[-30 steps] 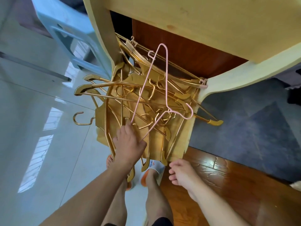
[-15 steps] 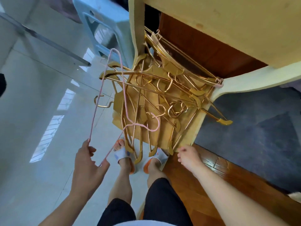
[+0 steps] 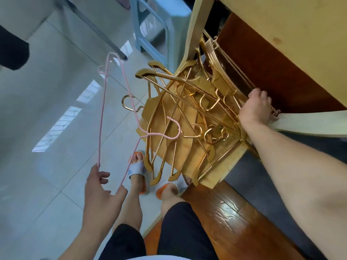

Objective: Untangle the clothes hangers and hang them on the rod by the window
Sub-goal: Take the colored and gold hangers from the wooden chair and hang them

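The pink hanger, which 1 second ago lay tangled on top of the heap, is now clear of it and hangs in the air to the left, over the pale tiled floor. The left hand holds it by 1 end, thumb and fingers pinched narrowly round the thin wire where the bottom bar meets the shoulder. That means 1 hanger is freed and ready to go to the rod (no rod can be made out with certainty here, so where it must be carried is unclear).

The pink hanger's long axis runs from the near hand up toward the far left, almost straight away from the person. Its hook juts off to the right from the middle and overlaps the near-left edge of the gold hangers; whether it touches them I cannot tell.

The right hand has meanwhile gone from the near edge of the heap to its far-right side, where its fingers curl over a bundle of gold hanger bars beside the cream chair arm. The heap itself rests on the wooden seat, many hooks and bars interlocked, so most of the untangling is, by my judgement, not yet done.
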A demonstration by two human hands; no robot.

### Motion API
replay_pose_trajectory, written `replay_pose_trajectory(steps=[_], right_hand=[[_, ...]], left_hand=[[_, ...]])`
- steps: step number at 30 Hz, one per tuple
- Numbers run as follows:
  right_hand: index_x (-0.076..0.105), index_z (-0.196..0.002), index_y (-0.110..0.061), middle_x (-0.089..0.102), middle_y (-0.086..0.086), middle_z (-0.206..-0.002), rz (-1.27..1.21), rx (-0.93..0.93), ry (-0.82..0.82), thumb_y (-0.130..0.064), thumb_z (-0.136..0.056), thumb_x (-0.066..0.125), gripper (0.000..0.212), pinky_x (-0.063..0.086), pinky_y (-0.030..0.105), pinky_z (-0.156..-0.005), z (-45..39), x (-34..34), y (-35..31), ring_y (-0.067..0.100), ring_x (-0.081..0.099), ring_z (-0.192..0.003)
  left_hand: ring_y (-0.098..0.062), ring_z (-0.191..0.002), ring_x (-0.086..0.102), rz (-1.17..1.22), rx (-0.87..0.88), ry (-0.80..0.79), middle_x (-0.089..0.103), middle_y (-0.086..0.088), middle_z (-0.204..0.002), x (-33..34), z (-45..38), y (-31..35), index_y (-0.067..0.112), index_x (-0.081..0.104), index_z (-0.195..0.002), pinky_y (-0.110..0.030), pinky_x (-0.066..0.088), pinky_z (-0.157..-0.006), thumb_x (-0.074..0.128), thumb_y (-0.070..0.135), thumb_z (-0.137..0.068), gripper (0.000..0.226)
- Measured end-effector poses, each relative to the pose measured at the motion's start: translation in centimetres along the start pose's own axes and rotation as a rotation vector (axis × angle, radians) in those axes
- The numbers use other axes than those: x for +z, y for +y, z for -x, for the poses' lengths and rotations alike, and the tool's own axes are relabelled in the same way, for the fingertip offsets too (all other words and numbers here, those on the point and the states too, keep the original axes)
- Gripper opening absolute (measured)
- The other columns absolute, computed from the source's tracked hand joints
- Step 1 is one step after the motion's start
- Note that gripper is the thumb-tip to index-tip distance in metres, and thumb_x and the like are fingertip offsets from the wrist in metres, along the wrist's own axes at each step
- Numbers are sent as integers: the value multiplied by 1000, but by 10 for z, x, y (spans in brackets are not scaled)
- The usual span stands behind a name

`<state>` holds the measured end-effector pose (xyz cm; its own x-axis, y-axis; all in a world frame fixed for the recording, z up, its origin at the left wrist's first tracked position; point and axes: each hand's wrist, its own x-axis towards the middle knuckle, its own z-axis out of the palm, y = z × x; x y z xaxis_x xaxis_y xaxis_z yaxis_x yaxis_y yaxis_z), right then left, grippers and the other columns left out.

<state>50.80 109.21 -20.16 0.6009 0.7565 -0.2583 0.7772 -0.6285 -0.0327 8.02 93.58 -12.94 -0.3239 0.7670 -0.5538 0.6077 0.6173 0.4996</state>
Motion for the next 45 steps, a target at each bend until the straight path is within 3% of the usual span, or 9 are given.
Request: replay_pose_trajectory(steps=[6, 13, 21, 29, 32, 34, 38, 42, 45], right_hand=[[59, -126, -10, 57, 15, -129, 51, -129, -43, -4, -94, 59, 32, 47, 54, -95, -1, -15, 10, 35, 53, -120], [63, -115, -11, 61, 10, -117, -32, -242, 23, -4, -94, 61, 23, 52, 45, -88, 24, -38, 11, 30, 59, -110], [61, -113, -18, 58, -7, -105, -341, -200, -70, -16, -103, 52, 14, 44, 33, -81, 131, -59, -2, 15, 56, -99], [46, -136, -24, 55, -10, -120, -394, -540, -156, -13, -101, 49, 37, 41, 41, -100, 231, -119, -93, 8, 52, -104], [54, -121, -27, 53, -6, -101, -129, -710, -107, -12, -94, 50, 31, 37, 42, -94, 258, -144, -116, 18, 53, -97], [65, -107, -29, 52, -4, -96, 45, -812, -22, -9, -89, 52, 30, 35, 45, -101, 274, -158, -127, 22, 50, -97], [76, -88, -29, 64, 2, -105, 54, -1097, 28, 0, -69, 76, 34, 23, 62, -116, 320, -168, -162, 32, 54, -113], [75, -85, -22, 64, 7, -123, -28, -1282, -2, 3, -75, 74, 27, 25, 56, -114, 401, -172, -230, 34, 46, -131], [75, -84, -19, 68, 10, -114, -103, -1329, 62, 1, -74, 78, 22, 39, 51, -102, 474, -158, -284, 37, 53, -119]], left_hand=[[-17, -106, 50, -76, -19, 10, 47, 5, -117, -11, 11, 4, 26, 27, -151, -38, 52, -83, 79, 11, -78, 91], [-17, -108, 49, -49, -30, 25, 45, 5, -121, -19, 16, 20, 25, 27, -151, -33, 48, -77, 76, 11, -81, 87], [-18, -110, 55, 155, -88, 10, 52, 3, -124, -33, 32, 31, 24, 29, -153, -38, 51, -82, 68, 11, -88, 77], [-23, -87, 65, 492, -360, 106, 67, -2, -102, -113, 109, -1, 31, 50, -140, -35, 42, -82, 54, 17, -98, 44], [-27, -74, 60, 534, -404, 126, 65, 7, -108, -160, 133, -26, 35, 63, -123, -45, 48, -91, 52, 15, -96, 36], [-26, -70, 55, 529, -416, 113, 65, 1, -107, -193, 136, -41, 33, 70, -112, -40, 48, -81, 50, 12, -96, 33], [-21, -58, 55, 606, -391, -3, 63, -8, -86, -255, 138, -73, 21, 78, -93, -30, 37, -59, 52, 2, -94, 32], [-16, -59, 57, 787, -321, -197, 63, -6, -90, -291, 167, -100, 8, 77, -100, -28, 37, -61, 55, 5, -96, 23], [-19, -71, 59, 867, -291, -310, 65, -10, -98, -321, 204, -124, 8, 76, -107, -32, 47, -70, 55, 20, -101, 26]])
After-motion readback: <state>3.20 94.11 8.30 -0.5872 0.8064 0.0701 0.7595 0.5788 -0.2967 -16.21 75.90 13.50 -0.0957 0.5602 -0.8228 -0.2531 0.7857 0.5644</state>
